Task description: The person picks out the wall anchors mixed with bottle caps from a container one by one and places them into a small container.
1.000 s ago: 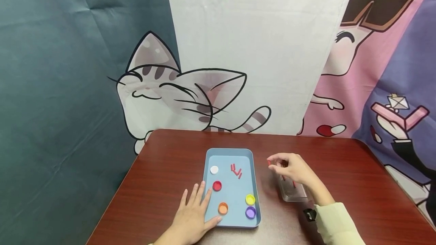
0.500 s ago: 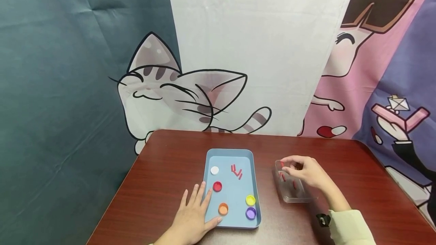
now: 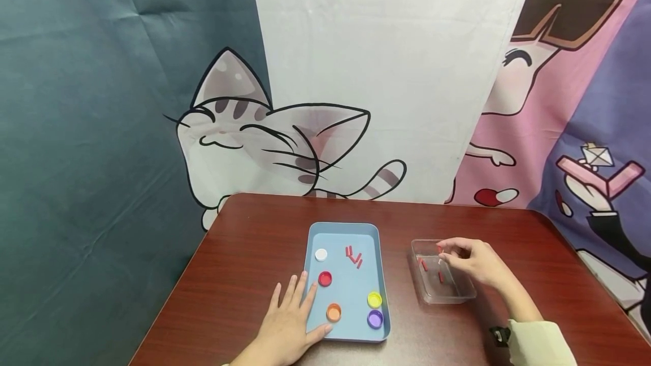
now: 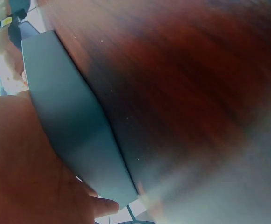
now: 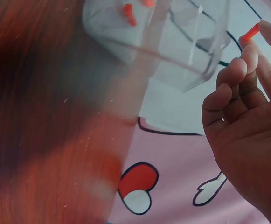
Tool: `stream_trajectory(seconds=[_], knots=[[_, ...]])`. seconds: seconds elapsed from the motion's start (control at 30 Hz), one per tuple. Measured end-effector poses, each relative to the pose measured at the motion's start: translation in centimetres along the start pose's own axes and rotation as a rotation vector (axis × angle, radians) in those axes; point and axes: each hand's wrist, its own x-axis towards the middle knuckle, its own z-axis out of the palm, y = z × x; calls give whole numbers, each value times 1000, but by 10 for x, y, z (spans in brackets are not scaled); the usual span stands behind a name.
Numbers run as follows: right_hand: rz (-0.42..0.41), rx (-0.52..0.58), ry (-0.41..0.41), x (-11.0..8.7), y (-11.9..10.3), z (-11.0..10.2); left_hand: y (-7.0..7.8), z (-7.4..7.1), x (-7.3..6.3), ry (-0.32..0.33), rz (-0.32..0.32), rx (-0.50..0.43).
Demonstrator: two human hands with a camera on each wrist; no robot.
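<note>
The right hand, pinching a red stick, has moved rightward over the clear box. Work looks partway: five more sticks lie in the blue tray, others in the box. The left hand spreads across the tray's edge.

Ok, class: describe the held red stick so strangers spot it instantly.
On the brown table, a clear box sits right of the blue tray. Above it, the right hand pinches a red stick, the only one held; other red sticks lie in tray or box.
</note>
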Motion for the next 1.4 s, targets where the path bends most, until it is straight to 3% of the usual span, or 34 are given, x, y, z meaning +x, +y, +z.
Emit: stream_trajectory(seconds=[0.4, 0.63, 0.83, 1.4], knots=[[30, -50, -34, 0, 10, 0, 0, 0, -2, 24, 2, 21], [32, -49, -39, 3, 12, -2, -1, 2, -2, 79, 22, 17], [41, -50, -40, 6, 12, -3, -1, 1, -1, 51, 12, 21], [30, -70, -53, 21, -10, 11, -2, 4, -2, 67, 19, 16]])
